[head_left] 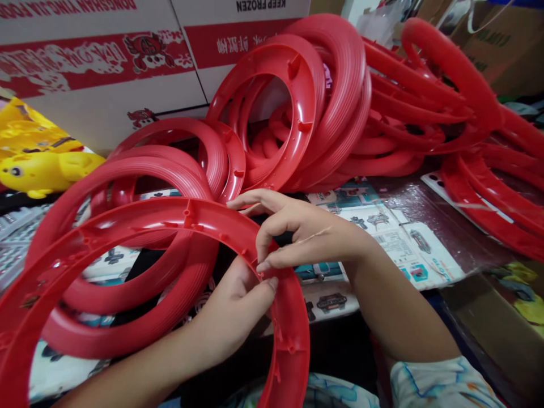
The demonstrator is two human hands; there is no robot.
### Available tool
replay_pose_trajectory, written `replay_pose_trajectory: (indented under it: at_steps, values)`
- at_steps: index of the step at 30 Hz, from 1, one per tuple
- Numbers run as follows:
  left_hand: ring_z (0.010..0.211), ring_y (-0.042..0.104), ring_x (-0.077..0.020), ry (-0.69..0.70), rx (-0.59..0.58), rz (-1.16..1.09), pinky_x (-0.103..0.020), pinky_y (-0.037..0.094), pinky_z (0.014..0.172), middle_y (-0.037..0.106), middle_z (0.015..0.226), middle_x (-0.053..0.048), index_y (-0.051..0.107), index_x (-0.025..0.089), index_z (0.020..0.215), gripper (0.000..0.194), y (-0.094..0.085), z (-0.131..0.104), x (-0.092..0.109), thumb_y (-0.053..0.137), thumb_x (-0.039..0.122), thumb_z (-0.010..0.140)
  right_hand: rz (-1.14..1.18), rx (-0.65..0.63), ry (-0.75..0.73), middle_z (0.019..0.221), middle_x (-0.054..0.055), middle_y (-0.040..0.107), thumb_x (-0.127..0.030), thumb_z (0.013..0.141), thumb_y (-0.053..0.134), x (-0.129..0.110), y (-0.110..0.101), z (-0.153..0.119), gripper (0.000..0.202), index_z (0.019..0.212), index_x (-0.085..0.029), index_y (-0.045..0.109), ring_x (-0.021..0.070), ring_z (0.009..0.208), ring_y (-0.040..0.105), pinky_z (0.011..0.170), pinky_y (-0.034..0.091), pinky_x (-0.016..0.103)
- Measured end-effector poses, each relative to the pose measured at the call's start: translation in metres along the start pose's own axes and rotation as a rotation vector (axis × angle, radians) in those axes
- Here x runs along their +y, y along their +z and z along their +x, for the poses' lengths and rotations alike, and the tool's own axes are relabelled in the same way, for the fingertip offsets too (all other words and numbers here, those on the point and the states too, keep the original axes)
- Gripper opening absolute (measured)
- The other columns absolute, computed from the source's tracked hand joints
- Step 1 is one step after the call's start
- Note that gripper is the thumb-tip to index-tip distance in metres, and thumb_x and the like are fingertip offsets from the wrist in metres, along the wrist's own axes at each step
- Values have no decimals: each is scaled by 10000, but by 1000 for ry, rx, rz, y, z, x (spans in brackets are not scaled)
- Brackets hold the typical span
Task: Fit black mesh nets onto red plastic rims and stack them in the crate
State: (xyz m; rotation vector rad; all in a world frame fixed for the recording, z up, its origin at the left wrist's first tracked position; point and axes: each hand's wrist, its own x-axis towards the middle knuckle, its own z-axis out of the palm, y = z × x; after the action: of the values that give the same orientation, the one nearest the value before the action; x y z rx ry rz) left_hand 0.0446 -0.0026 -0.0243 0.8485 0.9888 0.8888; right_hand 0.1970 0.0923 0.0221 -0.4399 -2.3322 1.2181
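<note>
A large red plastic ring half (293, 323), hollow side up with small pegs and ribs along its channel, lies tilted across the front. My left hand (232, 309) is closed on its inner rim at the right, thumb over the edge and the other fingers mostly hidden beneath. Just above that thumb, my right hand (297, 232) pinches thumb and index finger together at the same rim. Whatever sits in that pinch is too small to make out. The right hand's other fingers stretch out over the ring's channel.
Ribbed red rings (140, 306) lie right behind the held one. More red rings (340, 102) are heaped against white cartons (102, 107), with others at the right. A yellow toy (51, 173) is at the left. Printed sheets (408, 249) cover the table.
</note>
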Motion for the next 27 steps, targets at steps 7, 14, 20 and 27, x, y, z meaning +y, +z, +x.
replay_pose_trajectory:
  at_steps: [7,14,20,27]
  values:
    - [601,570,-120,-45,-45,-14,-232,483,550,634,747,11,566,198,878,179,2,-1,6,679,280,766,-91,-90,-54,1450,59,410,-98,772,655,1,-6,-1,101,741,-177,709,207,1373,377,1117,349,319]
    - [784,656,-171,-133,-103,-64,-259,535,651,685,872,-14,577,202,952,192,1,-4,7,666,235,786,-92,-108,-87,1422,53,464,-138,743,693,0,-7,-1,72,682,-176,694,218,1335,426,1145,301,354]
    - [853,644,-173,-127,-146,-43,-254,540,685,667,968,-20,552,206,1016,279,-3,-2,4,661,181,760,-135,-95,-98,1371,63,509,-41,688,639,3,-3,0,142,647,-173,671,214,1301,464,1113,348,354]
    - [714,666,-179,-156,-217,-250,-286,550,608,680,953,-46,587,210,1075,349,-9,-4,7,677,237,739,-103,-36,-92,1332,79,533,-103,743,642,-1,-5,-2,89,683,-168,658,178,1223,530,1046,411,307]
